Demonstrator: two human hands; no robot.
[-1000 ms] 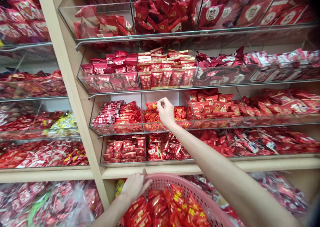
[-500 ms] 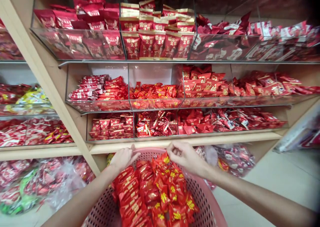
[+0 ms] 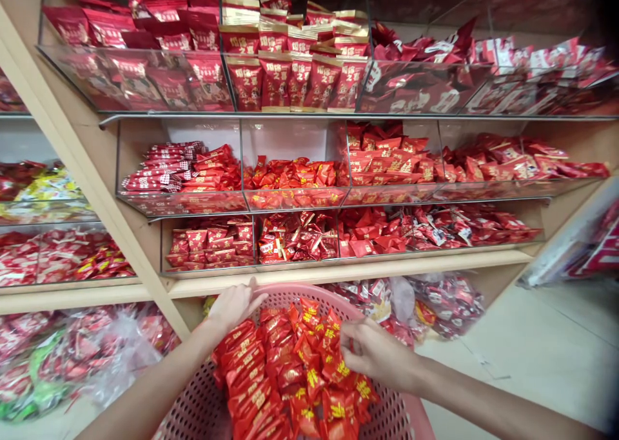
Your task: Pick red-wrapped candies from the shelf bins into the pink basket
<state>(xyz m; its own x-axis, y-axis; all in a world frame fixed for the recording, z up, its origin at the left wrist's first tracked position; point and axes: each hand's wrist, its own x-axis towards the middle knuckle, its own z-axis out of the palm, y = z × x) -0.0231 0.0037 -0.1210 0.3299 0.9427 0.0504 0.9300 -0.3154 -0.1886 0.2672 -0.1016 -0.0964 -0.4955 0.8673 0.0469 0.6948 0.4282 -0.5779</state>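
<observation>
The pink plastic basket (image 3: 300, 290) is running off frame at 6 o'clock, its bottom hidden under red sweet packets (image 3: 285, 375). The left hand (image 3: 235, 304) is clasping its rim at 11 o'clock; the right hand (image 3: 374, 355) is curling onto the packets, its hold impossible to tell. Clear shelf bins (image 3: 193, 201) are filling 12 o'clock above a pale floor (image 3: 532, 350)

Left hand (image 3: 235, 306) clamped, arm outstretched; right hand (image 3: 372, 353) pinching, palm down

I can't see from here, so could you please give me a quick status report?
Left hand gripping rim of pink basket. Right hand down on red packets inside, grip unclear. Nothing between hands and packets.
</observation>
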